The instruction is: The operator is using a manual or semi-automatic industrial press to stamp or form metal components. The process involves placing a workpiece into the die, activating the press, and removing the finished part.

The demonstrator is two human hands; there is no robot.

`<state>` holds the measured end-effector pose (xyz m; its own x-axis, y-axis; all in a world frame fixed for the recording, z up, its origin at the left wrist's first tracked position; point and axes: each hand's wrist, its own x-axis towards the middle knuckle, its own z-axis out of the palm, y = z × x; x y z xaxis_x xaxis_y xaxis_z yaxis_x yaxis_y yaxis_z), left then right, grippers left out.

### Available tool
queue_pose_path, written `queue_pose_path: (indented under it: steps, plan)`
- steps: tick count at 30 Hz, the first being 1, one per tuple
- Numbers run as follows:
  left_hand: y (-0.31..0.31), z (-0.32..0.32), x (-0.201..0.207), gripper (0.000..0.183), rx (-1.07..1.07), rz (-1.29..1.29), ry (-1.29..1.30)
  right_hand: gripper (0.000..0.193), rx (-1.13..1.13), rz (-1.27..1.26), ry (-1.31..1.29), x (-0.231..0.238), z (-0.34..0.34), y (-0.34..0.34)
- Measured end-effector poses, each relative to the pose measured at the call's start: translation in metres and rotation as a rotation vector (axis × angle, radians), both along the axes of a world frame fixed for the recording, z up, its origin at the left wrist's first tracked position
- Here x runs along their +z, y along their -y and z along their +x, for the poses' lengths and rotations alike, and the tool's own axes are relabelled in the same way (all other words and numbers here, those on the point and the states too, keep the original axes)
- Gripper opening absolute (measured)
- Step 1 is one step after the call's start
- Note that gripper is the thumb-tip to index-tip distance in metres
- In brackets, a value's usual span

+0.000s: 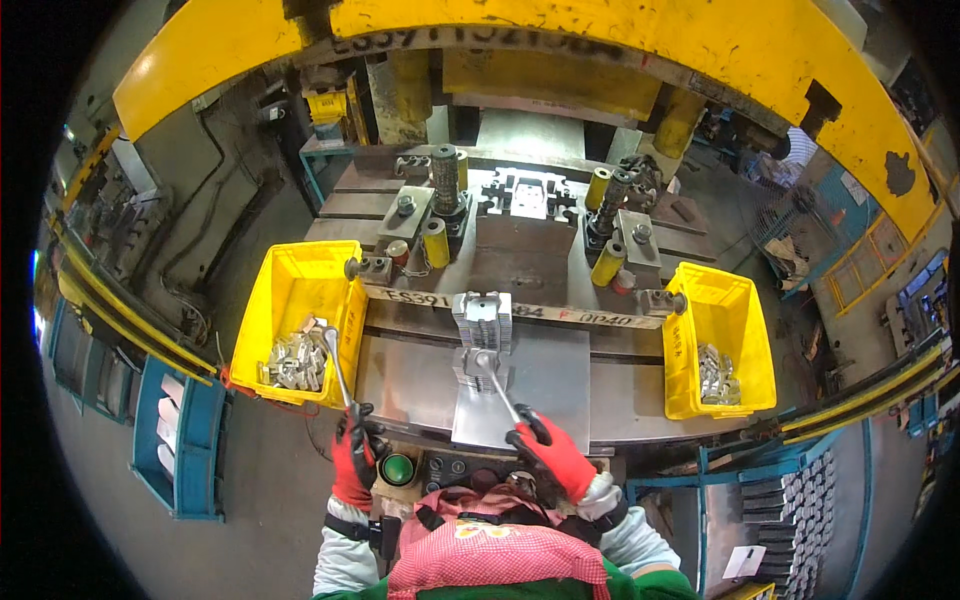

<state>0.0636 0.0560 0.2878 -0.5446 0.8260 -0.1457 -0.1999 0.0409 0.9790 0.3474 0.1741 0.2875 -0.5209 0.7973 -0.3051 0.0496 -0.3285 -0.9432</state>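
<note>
My left hand point(358, 455), in a red and black glove, is closed round a metal rod with a rounded head point(339, 368). The rod points up, its head over the near right part of the left yellow bin point(345, 300). In my right hand point(553, 452), gloved alike, is a similar rod with a rounded head point(500, 385), slanting up to the left. Its head overlaps the near end of a stack of stamped metal parts point(483, 320); I cannot tell if it touches. The stack sits on a flat metal sheet point(560, 390) at the press's front.
Behind the stack stands the press die point(525, 250) with guide posts point(446, 180) and yellow cylinders point(436, 243). Overhead arches the yellow press frame point(560, 20). Another yellow bin point(752, 330) with metal pieces hangs right. Below my left hand is a green button point(398, 469).
</note>
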Motion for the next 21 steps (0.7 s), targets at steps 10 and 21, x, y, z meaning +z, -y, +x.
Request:
queue_pose_path:
  steps: [10,21]
  plan:
    - [0.041,-0.005,-0.035,0.028,0.249,0.07,0.145,0.044,-0.157,0.194,-0.177,0.106,-0.024,-0.105]
    - [0.078,-0.019,-0.08,0.02,0.602,-0.049,0.289,0.023,0.042,0.177,0.096,0.114,-0.036,-0.275]
